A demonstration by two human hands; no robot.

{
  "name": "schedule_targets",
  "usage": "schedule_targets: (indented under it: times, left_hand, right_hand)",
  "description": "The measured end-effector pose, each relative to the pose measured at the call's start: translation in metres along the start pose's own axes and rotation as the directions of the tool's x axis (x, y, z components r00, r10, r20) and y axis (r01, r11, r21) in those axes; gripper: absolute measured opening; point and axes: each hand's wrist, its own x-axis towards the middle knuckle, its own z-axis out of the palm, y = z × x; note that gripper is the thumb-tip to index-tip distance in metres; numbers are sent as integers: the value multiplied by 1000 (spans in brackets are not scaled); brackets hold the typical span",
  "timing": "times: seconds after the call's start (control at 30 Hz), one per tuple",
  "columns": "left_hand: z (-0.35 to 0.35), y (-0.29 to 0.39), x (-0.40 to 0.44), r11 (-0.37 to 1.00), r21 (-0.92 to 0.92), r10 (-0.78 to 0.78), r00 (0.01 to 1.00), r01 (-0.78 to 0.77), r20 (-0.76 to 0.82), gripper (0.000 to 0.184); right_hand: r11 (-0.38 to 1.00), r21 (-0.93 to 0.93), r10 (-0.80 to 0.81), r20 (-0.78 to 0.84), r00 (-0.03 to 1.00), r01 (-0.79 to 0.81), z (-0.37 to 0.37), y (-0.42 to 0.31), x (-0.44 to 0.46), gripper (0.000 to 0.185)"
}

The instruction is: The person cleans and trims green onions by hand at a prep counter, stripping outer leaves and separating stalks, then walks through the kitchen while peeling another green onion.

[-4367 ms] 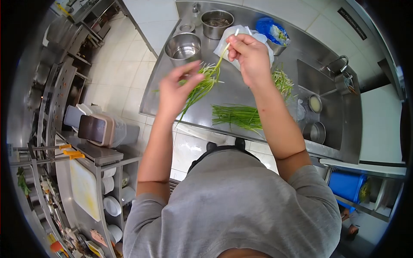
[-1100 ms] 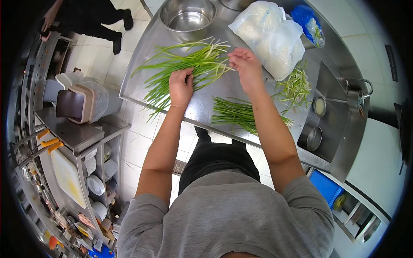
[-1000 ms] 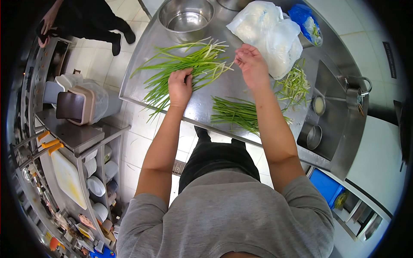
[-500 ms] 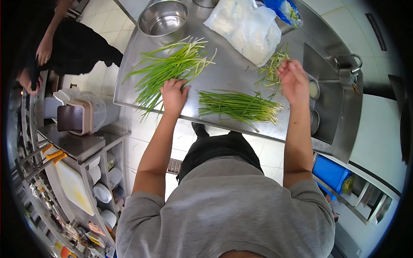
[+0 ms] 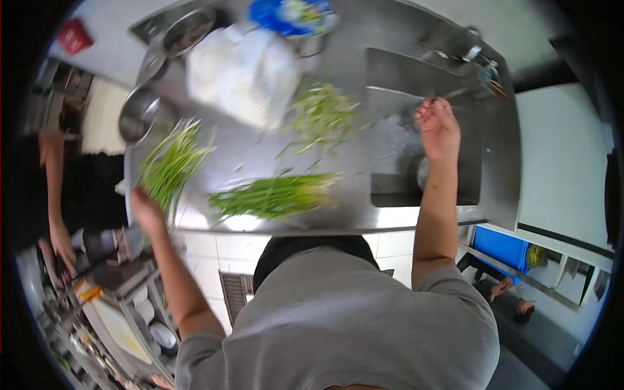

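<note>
A loose bunch of thin spring onions (image 5: 168, 162) lies on the steel counter at the left, tips toward me. My left hand (image 5: 148, 209) is at its near end, smeared by motion, so its grip does not show. In front of me rests a second bunch of spring onions (image 5: 270, 197), lined up sideways with the pale ends on the right. Over the sink hangs my right hand (image 5: 440, 130), palm turned up and fingers curled in. Whether anything small is in them is hidden. A heap of pale green trimmings (image 5: 322, 117) sits left of the sink.
A full white plastic bag (image 5: 240, 78) stands at the back, beside a container lined with blue plastic (image 5: 286, 19). Steel bowls (image 5: 138, 117) are at the back left. The sink (image 5: 396, 143) is on the right. Another person's arm (image 5: 55, 188) shows at the left.
The view has shifted to the right, toward the sink. My left hand has moved to the near end of the loose bunch. My right hand has gone from beside the trimmings to above the sink.
</note>
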Motion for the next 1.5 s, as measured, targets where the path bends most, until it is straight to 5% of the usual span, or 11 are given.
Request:
schedule_targets:
  times: [0.1, 0.17, 0.27, 0.37, 0.43, 0.57, 0.67, 0.93, 1.03, 1.33, 1.5]
  left_hand:
    - [-28, 54, 14, 996, 79, 43, 995, -36, -92, 23]
    - [-41, 104, 18, 976, 204, 111, 981, -78, -156, 20]
    - [-50, 169, 23, 970, 189, 199, 941, -150, -274, 22]
    - [-54, 241, 17, 956, -61, 243, 893, -287, -380, 20]
    - [-43, 308, 8, 847, -353, 225, 869, -398, -440, 22]
    - [7, 462, -37, 601, -796, 183, 958, 70, 222, 32]
    - [78, 539, -61, 229, -807, 369, 719, 544, 590, 40]
    - [208, 651, -111, 267, -594, 598, 353, 759, 720, 28]
    - [226, 665, -114, 415, -549, 554, 277, 726, 785, 23]
    - [227, 696, -103, 424, -650, 611, 330, 631, 719, 16]
    - [248, 697, -109, 491, -753, 657, 381, 438, 651, 17]
  right_hand:
    - [860, -502, -201, -170, 965, 90, -88, -25, 38, 9]
    - [367, -930, -379, -112, 918, 38, -140, -26, 82, 11]
    - [-275, -940, -428, 308, 850, 203, -175, -29, 140, 15]
    - [-558, -806, -324, 429, 843, 196, -223, -11, 198, 15]
    - [-545, -822, -224, 331, 917, 164, -272, 10, 228, 13]
    - [-252, -939, 137, 204, 969, 233, -248, 23, 243, 16]
    - [704, -666, 406, 94, 909, -245, -180, -16, 201, 16]
    - [911, -378, 184, 18, 983, -164, -159, -66, 179, 22]
    - [807, -580, 234, 148, 961, -107, -162, -70, 185, 22]
    - [741, -669, 44, -32, 998, -55, -167, -86, 190, 20]
    - [590, -804, 68, 140, 988, 73, -170, -83, 189, 20]
